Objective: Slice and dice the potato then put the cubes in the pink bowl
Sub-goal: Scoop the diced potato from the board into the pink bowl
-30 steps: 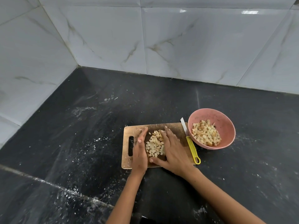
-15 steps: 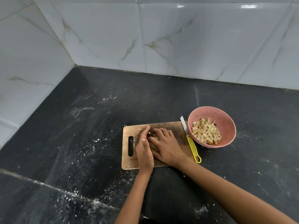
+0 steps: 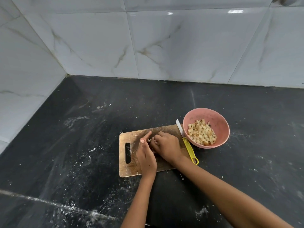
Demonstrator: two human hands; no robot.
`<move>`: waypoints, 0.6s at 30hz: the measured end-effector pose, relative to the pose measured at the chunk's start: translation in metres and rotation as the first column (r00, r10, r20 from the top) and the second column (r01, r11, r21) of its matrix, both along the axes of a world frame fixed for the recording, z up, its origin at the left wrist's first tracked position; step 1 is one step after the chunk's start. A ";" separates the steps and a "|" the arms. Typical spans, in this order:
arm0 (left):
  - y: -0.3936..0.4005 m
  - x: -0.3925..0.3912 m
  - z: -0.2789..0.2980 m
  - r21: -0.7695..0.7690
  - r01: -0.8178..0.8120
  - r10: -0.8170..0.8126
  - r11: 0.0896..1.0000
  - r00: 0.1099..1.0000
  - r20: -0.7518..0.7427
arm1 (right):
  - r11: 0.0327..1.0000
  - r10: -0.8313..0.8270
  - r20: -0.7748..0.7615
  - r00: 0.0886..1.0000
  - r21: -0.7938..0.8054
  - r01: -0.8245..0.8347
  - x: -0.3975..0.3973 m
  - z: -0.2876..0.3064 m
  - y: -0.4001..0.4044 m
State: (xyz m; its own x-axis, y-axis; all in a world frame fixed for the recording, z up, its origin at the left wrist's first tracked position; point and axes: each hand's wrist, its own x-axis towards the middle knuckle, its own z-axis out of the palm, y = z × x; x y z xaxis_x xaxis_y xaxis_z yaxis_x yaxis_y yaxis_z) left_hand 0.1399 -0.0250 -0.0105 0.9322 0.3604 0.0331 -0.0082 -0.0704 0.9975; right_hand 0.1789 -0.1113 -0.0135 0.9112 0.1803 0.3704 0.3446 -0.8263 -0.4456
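Hands: both sit on the board [image 3: 131, 137], the left hand [image 3: 146, 156] on edge with fingers straight and pressed against the heap, the right hand [image 3: 167, 147] curled over it from the bowl side.
Cubes: the loose cubes [image 3: 150, 140] are almost hidden between the two hands, only a few pale bits showing at the fingertips; more cubes lie in the bowl [image 3: 218, 119], just right of the board.
Knife: the knife [image 3: 186, 142] lies along the board's right edge, blade toward the wall, between the hands and the bowl.
Risk, spill: I'd guess the lift is next, and a heap this loose could dribble out under the palms onto the bench [image 3: 82, 145] if the hands part at all.
Risk, knife: the carry to the bowl passes right over the knife; a low wrist could knock it off the board or catch the blade.
Risk, bowl: it looks light, so a bump on its rim might shove it away from the board.
Change: a second ago the heap lay open between spread hands; now they have closed in and cover it.
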 end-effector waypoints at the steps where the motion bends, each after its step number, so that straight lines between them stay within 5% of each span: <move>1: -0.002 0.001 0.001 0.005 -0.007 0.007 1.000 1.000 0.003 | 0.992 -0.027 -0.021 0.999 0.124 0.029 0.000 0.005 -0.001; 4: -0.008 0.002 0.001 0.068 -0.007 0.006 0.998 1.000 0.019 | 0.891 0.015 -0.115 0.993 0.452 0.039 0.000 0.021 -0.002; 10: -0.016 0.010 -0.003 0.125 -0.001 0.000 0.992 1.000 0.012 | 0.682 0.032 -0.341 0.940 0.694 0.229 0.003 0.038 -0.002; 18: -0.021 0.013 -0.007 0.091 -0.030 0.028 0.995 0.999 0.018 | 0.612 0.081 -0.467 0.880 0.720 0.326 0.006 0.056 -0.013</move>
State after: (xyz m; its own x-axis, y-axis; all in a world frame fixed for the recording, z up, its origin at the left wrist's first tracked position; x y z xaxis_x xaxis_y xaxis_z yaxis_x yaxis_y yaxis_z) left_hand 0.1525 -0.0458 -0.0178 0.9204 0.3820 0.0829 -0.0217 -0.1618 0.9866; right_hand 0.1850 -0.1242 0.0426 0.9886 -0.1070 -0.1061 -0.1195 -0.1277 -0.9846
